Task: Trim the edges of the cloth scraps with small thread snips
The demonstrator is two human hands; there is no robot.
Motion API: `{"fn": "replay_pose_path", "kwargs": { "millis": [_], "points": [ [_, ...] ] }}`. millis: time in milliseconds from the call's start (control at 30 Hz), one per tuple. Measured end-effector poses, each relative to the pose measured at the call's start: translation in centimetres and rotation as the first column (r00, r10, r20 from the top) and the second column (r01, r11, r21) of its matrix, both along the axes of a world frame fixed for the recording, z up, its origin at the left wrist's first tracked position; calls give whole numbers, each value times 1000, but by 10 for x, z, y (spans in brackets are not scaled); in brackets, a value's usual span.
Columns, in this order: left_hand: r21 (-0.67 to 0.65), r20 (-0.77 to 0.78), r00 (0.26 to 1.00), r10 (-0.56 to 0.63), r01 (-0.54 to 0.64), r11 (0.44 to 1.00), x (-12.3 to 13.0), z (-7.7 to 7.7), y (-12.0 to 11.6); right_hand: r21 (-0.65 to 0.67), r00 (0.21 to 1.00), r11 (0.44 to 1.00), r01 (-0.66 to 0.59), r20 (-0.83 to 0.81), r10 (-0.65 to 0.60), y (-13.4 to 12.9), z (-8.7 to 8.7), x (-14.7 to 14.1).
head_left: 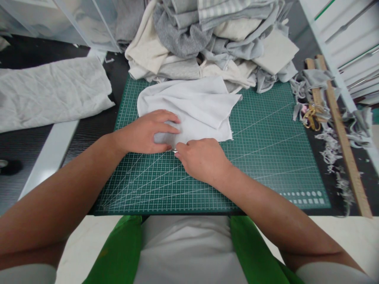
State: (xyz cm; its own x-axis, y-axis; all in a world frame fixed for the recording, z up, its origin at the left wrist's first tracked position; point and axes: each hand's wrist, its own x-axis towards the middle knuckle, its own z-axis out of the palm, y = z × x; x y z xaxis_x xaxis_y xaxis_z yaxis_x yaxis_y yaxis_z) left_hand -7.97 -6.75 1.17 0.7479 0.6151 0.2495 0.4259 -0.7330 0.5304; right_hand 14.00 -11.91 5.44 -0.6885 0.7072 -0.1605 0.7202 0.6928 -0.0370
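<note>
A white piece of cloth (195, 104) with a rounded left end and a frayed right edge lies in loose folds on the green cutting mat (260, 146). My left hand (145, 132) rests on its lower left part, fingers spread and thumb pointing to the right at the near edge. Closed fingers of my right hand (204, 159) grip a small silvery metal tool (175, 150) at that same edge, close to the left thumb. Most of the tool is hidden, so its kind cannot be made out.
A heap of grey and cream fabric (189, 43) stands behind the cloth. Folded off-white fabric (53, 92) lies left of the mat. On the right are gold-handled scissors (312, 117), a wooden ruler (345, 146) and fabric scraps (330, 148). Clear plastic bins (85, 19) stand back left.
</note>
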Motion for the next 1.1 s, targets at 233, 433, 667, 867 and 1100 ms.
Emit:
{"fn": "replay_pose_path", "kwargs": {
  "millis": [233, 433, 667, 867, 1100],
  "points": [
    [1, 5, 1000, 6, -6, 1000, 0, -1, -1, -38, 1000, 999, 1, 22, 0, 2, 1, 0],
    [-36, -55, 998, 26, -28, 999, -6, 3, -1, -70, 1000, 997, 27, 13, -26, 4, -1, 5],
    [-53, -137, 990, 15, -23, 998, -12, 7, -1, -55, 1000, 998, 20, -21, -22, 5, -5, 7],
    [-48, -130, 991, 14, -20, 999, -12, 5, 0, -45, 1000, 999, 9, 4, -9, 4, 0, 1],
    [-48, -132, 991, 21, -27, 998, -10, 6, 0, -20, 1000, 1000, 14, -19, -14, 2, 1, -3]
  ]
}}
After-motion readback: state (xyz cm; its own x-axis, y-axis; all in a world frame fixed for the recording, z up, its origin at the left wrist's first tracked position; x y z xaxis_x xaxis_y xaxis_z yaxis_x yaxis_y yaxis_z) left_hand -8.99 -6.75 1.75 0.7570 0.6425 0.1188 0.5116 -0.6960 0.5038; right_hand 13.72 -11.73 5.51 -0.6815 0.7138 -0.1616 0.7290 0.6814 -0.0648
